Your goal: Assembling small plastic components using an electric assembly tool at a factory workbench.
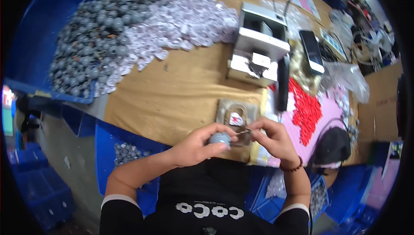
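You are holding a small grey round part [220, 138] in your left hand [199, 146], fingers curled around it, low in the middle of the frame just above your dark shirt. Your right hand [272, 136] is pinching a thin small piece [244, 131] and is bringing its tip against the grey part; what the piece is, I cannot tell. So this one part is being worked on and, as I judge, is not finished yet.

Much seems to be waiting still. In the upper left, a big heap of grey round parts [88, 41] is lying on the desk [181, 88], and beside it a heap of clear white pieces [181, 19]. At the lower left, a blue bin [108, 142] is holding only a few grey parts [127, 152]; perhaps these are the finished ones, but I cannot be sure. A red pile [307, 110] is lying at the right.
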`<state>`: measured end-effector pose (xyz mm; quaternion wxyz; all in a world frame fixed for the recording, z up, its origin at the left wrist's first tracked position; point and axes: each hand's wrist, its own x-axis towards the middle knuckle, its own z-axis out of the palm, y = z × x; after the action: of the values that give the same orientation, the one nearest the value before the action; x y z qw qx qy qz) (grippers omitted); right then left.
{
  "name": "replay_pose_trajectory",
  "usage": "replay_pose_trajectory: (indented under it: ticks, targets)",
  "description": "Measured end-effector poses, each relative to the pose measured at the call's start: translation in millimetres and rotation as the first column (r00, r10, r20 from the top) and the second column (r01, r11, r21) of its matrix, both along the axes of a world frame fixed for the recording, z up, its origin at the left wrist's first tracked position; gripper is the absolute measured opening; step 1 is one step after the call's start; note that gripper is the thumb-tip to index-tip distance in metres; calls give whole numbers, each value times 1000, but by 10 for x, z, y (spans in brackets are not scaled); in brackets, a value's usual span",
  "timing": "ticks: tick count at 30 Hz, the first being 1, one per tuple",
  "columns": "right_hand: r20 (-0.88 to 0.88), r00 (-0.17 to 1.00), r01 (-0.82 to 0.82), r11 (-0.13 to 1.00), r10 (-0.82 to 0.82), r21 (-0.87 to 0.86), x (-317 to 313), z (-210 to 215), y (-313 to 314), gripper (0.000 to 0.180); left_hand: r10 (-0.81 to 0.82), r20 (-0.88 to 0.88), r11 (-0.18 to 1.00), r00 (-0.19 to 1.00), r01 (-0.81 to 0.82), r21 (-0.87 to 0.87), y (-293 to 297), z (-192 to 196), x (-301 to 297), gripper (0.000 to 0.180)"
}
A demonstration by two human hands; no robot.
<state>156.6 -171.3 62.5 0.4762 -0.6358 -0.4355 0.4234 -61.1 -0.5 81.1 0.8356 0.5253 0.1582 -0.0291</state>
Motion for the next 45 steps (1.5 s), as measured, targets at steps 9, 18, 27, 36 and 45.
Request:
replay_pose_trajectory:
  ticks: [9,18,27,36,45]
  targets:
    - [712,702,-138,978,-18,160,-95,-310,256,22,52,174,532,983,-175,829,-263,-409,25,41]
    - [909,416,-340,933,41,113,-59,-312,344,30,-75,155,380,985,-115,918,-207,-527,82,42]
    - [931,347,-256,966,112,-21,-209,-334,195,39,29,93,-77,995,-91,993,-213,-461,215,51]
    - [571,814,29,989,-109,148,200,-216,-221,34,-29,101,-228,994,-105,968,-269,-780,355,50]
    - [368,834,362,911,-412,200,8,-683,-192,28,-80,126,-194,989,-139,971,-216,-756,387,39]
